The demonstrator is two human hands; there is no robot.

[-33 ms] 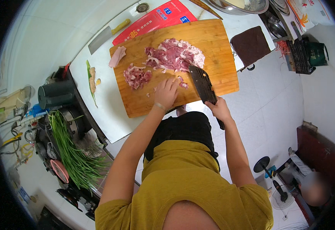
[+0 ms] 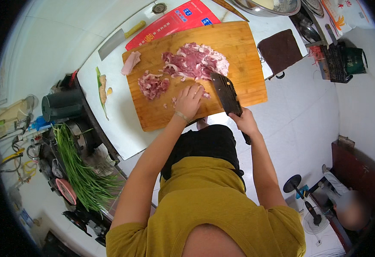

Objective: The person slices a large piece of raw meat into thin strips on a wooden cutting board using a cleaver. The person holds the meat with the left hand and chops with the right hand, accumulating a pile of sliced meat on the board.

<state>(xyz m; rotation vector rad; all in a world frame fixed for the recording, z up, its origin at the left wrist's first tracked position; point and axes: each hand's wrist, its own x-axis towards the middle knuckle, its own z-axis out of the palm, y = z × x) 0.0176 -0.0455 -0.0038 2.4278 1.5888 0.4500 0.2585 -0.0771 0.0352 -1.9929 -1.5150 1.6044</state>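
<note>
A: Raw meat point(image 2: 196, 61), pink and sliced, lies heaped on the far half of the wooden cutting board point(image 2: 239, 47); a smaller chopped pile point(image 2: 153, 85) sits to its left, and one pale strip point(image 2: 131, 63) lies near the board's left corner.

B: And the hands in this head view?

A: The left hand point(image 2: 189, 102) presses flat, fingers curled, on bits of meat just beside the blade, pinning rather than gripping. The right hand point(image 2: 245, 123) is clenched round the handle of a dark cleaver point(image 2: 226, 93), blade resting on the board beside the big heap.

B: How would the meat handle?

A: Soft, wet and slippery, I'd judge, and limp when lifted. Best held down from above with knuckles toward the blade, as the left hand seems to be doing.

B: Room to move?

A: The board's near edge hangs close to the white counter's point(image 2: 110, 124) edge by the person's body. The right part of the board is bare. A second cleaver point(image 2: 114, 39) lies well apart at the far left, beside a red packet point(image 2: 170, 23). A dark cloth point(image 2: 279, 50) lies right of the board; green chives point(image 2: 78, 165) lie off the counter to the left.
</note>
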